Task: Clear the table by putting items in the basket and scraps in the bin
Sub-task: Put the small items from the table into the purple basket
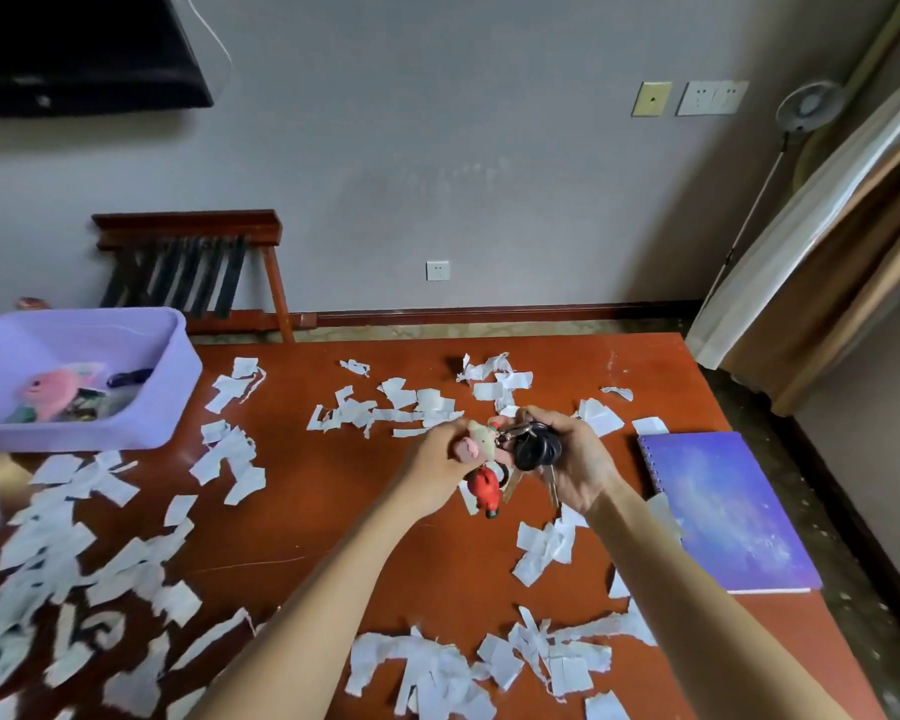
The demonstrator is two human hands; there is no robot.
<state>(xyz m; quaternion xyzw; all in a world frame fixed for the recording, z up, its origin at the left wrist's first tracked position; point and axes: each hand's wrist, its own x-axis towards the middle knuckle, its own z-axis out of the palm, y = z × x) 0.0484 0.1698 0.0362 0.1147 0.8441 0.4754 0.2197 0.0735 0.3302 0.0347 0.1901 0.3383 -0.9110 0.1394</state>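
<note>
Torn white scraps [437,667] lie thick along the near edge of the red-brown bench [333,491], with a wider drift of them [74,563] spread over the near left side. Two bare forearms reach up from the bottom edge and meet over the middle of the bench.

The left hand [437,462] has its fingers curled round a pale pink charm [476,443]. The right hand [580,459] grips the black heads of a bunch of keys [536,449], whose metal blades hang down below the palm. Charm and keys are joined on one ring, held between the hands above the bench. A red charm [485,490] dangles beneath them.

Just right of the right forearm a purple notebook [728,517] lies flat near the right edge of the bench, with its spiral spine toward the hands. More scraps [417,407] are scattered behind the hands toward the far edge.

At the far left corner stands a lilac basket [178,387], holding a pink plush [53,389] and some small dark things too blurred to tell.

Beyond the bench a wooden rack [193,262] stands against the grey wall, with a socket [437,271] low on the wall to its right. A dark screen [74,44] hangs top left; a fan [809,106] and a curtain [827,252] stand at the right.
</note>
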